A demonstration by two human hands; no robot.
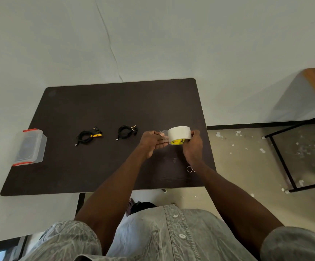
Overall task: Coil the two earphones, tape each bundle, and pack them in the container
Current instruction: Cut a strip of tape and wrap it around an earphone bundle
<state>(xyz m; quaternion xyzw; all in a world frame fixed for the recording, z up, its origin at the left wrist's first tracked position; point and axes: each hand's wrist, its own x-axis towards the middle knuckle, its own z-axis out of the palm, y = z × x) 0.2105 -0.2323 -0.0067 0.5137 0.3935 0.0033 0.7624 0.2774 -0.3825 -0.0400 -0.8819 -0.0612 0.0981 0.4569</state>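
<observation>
Your right hand (192, 146) grips the tape roll (179, 134) above the desk (115, 102), fingers curled round its far side. Your left hand (152, 143) pinches the clear free end, drawn a short way off the roll. Both coiled earphones, the left bundle (87, 136) and the right bundle (126, 131), lie untaped mid-desk; the lidded container (30, 146) sits at the left edge. Judging by this, a strip pulled too long may fold onto itself or stick to your fingers, and a loose coil could spring open when lifted.
</observation>
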